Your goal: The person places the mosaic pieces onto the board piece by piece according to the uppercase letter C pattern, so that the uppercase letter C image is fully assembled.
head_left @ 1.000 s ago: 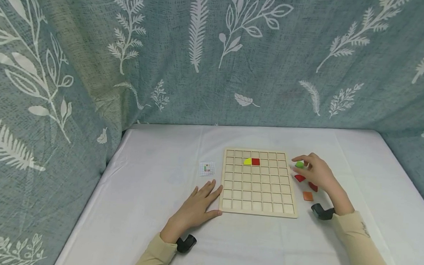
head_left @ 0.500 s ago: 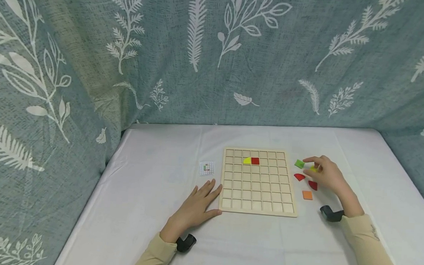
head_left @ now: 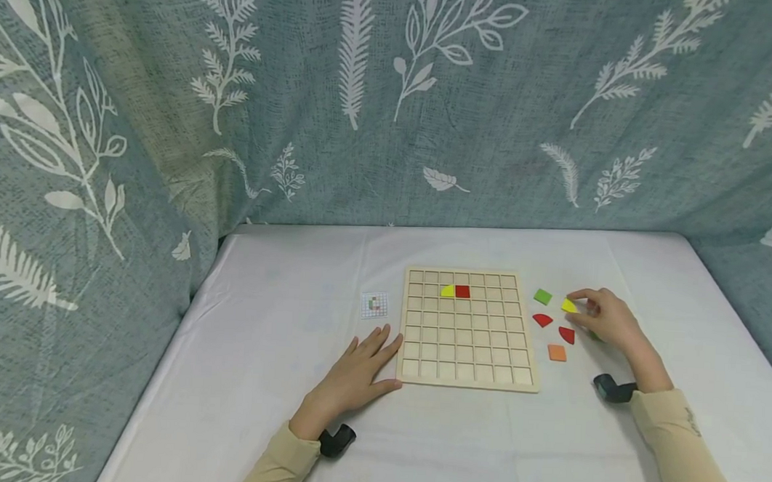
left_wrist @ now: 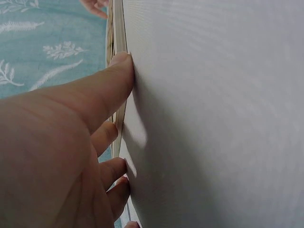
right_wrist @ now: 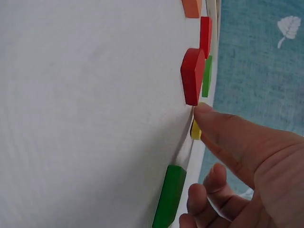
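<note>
A wooden grid board (head_left: 467, 376) lies on the white table. A yellow quarter-round (head_left: 448, 291) and a red square (head_left: 463, 291) sit side by side in its second row. To the right of the board, my right hand (head_left: 579, 307) pinches a loose yellow piece (head_left: 569, 306) between thumb and forefinger as it lies on the cloth. In the right wrist view the thumb (right_wrist: 213, 118) touches that yellow piece (right_wrist: 195, 131). My left hand (head_left: 385, 361) lies flat on the table with straight fingers (left_wrist: 111, 78) against the board's left edge (left_wrist: 118, 33).
Loose pieces lie right of the board: a green square (head_left: 542, 296), two red quarter-rounds (head_left: 542, 320) (head_left: 567, 335), an orange square (head_left: 557, 352), and a green piece (right_wrist: 169, 195) by my right palm. A small pattern card (head_left: 375, 305) lies left of the board. Leaf-print curtains enclose the table.
My right hand moved right, away from the green square, to the yellow piece, which now shows between its fingertips. The left hand has not moved.
</note>
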### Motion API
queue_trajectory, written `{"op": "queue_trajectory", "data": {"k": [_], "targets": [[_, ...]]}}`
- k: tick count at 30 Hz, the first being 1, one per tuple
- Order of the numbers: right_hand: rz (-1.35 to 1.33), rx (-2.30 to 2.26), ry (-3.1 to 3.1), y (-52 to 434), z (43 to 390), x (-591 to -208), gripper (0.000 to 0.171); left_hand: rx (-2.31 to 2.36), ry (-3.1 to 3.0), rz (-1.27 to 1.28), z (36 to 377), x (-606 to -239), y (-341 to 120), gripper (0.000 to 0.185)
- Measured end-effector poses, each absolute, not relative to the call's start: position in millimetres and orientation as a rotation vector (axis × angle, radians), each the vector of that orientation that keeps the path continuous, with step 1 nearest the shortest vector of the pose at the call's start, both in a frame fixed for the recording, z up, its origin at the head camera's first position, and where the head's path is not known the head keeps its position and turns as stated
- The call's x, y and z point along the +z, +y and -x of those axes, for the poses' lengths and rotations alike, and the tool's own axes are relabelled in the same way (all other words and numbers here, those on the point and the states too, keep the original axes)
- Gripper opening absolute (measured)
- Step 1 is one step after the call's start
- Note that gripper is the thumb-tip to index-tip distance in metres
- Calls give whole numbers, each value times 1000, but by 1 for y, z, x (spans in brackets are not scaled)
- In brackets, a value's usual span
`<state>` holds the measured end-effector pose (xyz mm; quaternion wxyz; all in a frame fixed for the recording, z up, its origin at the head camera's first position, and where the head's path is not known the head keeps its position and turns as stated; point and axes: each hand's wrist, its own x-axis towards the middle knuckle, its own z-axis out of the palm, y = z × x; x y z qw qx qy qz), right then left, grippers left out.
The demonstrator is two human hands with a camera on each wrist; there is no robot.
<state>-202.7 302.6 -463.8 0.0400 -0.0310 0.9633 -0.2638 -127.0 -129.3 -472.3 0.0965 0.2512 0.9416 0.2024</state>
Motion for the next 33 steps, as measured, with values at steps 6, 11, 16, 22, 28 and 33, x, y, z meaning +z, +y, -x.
{"op": "queue_trajectory", "data": {"k": [6,11,16,22,28,33], "targets": [[59,-788,2930,304,206,-465,40,585,2794,-747,127,-472,-130,70],[34,-787,2920,303,211,-467,36,591,2796,-741,127,-472,-130,69],[23,-783,2905,301,213,-468,34,603,2790,-735,127,-472,-129,69],[24,-780,2916,299,212,-467,34,603,2786,-734,127,-474,-128,70],[84,-809,2946,295,211,-463,31,608,2786,-737,128,-475,-127,69],[106,-810,2959,289,212,-459,30,606,2791,-742,129,-475,-127,69]]}}
